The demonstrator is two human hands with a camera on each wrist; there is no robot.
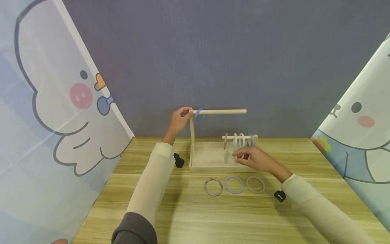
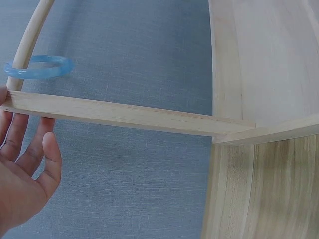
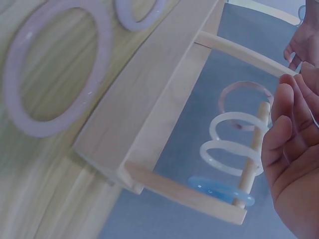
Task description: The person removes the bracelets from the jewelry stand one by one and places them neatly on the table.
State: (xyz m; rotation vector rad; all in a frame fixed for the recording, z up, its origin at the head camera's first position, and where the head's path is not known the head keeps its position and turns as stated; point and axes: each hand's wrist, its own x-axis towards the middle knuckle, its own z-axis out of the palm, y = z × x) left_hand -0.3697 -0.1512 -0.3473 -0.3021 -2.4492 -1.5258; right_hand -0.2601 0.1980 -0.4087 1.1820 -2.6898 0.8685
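Note:
My left hand (image 1: pixel 179 120) holds the top of the upright post of a wooden bangle stand (image 1: pixel 223 169), beside a blue bangle (image 1: pixel 196 119) that hangs on the upper bar (image 1: pixel 225 111). In the left wrist view, fingers (image 2: pixel 35 154) lie against the post (image 2: pixel 124 117). My right hand (image 1: pixel 255 158) hovers over the stand's tray, fingers loosely bent and nothing between them. Close behind it, the short lower bar (image 1: pixel 230 137) carries a brownish bangle (image 1: pixel 225 141), two white bangles (image 3: pixel 219 158) and another blue bangle (image 3: pixel 219 190).
Three bangles lie on the wooden table in front of the stand: a mottled brown bangle (image 1: pixel 207 192), a lavender bangle (image 1: pixel 234 193) and a pale pink bangle (image 1: pixel 256 192). Small black objects stand left (image 1: pixel 179 161) and right (image 1: pixel 279 195). A grey wall rises behind.

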